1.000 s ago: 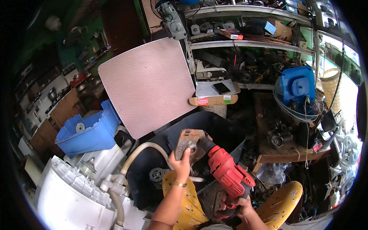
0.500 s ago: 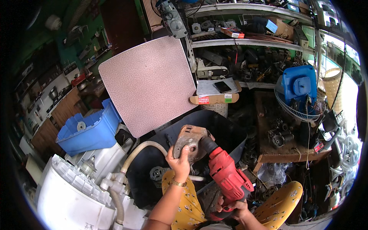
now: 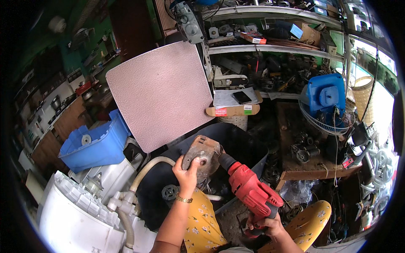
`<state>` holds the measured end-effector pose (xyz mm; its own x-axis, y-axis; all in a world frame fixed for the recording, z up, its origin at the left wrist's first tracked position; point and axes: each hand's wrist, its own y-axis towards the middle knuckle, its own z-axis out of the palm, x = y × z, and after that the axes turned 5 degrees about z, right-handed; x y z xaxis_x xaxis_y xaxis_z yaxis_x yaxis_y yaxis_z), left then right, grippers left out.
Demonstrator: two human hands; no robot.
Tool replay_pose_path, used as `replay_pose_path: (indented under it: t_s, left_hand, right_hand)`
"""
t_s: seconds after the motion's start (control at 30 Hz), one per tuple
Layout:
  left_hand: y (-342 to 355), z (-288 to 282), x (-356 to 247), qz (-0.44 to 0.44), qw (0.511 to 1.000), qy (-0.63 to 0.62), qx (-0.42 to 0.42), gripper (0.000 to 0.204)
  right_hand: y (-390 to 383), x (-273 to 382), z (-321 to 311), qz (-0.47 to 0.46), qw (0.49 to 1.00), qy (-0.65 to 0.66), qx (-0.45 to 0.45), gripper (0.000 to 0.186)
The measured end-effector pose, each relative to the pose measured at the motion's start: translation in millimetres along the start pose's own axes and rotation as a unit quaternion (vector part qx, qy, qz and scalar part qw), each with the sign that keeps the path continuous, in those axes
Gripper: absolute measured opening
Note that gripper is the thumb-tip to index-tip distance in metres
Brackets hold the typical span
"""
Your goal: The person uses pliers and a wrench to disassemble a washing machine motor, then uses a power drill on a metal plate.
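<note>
Gripping a rusty metal plate [image 3: 202,157], left hand [image 3: 186,173] — right hand [image 3: 265,224] clenched on red plastic drill [image 3: 253,193].

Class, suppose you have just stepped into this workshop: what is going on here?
A person sits among cluttered shelves, working with both hands. The left hand grips a rusty metal plate and holds it upright, while the right hand holds a red power drill whose front end meets the plate's edge. Below them lies a dark plastic tub. To the person's left are a white appliance part with hoses, a blue plastic housing and a pink speckled panel leaning upright.
</note>
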<state>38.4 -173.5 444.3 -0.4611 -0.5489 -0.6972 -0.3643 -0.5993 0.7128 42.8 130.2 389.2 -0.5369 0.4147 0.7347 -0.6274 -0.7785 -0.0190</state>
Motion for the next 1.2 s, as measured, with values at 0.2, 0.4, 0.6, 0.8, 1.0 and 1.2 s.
replay_pose_path:
  t_s: [0.2, 0.4, 0.6, 0.8, 1.0, 1.2]
  left_hand:
    - [1.6, -6.2, -7.1, -0.003, 0.999, -0.031, 0.033, 0.014]
    - [-20.6, 7.1, -0.3, -0.007, 0.996, -0.057, -0.071, 0.016]
    - [-45.3, 29.9, 16.4, 0.012, 0.994, 0.041, -0.105, 0.019]
    - [-14.1, 0.5, 6.5, -0.025, 1.0, 0.005, 0.001, 0.015]
    - [6.9, -17.9, -10.9, -0.02, 0.997, -0.013, 0.073, 0.012]
    - [-0.8, -7.6, -24.8, -0.005, 0.998, -0.019, 0.066, 0.015]
  right_hand:
    - [5.3, -14.4, -15.0, -0.032, 0.986, -0.166, -0.012, 0.058]
    - [4.1, -36.3, 25.8, 0.006, 0.997, 0.063, 0.035, 0.04]
    - [-0.5, -41.1, 37.3, 0.023, 0.984, 0.169, 0.051, 0.04]
    - [4.0, -14.8, -5.9, -0.046, 0.986, -0.162, -0.014, 0.066]
    - [6.4, 4.0, -20.1, -0.094, 0.963, -0.252, -0.03, 0.089]
    - [-4.3, -42.6, -36.1, 0.016, 0.987, -0.156, 0.019, 0.072]
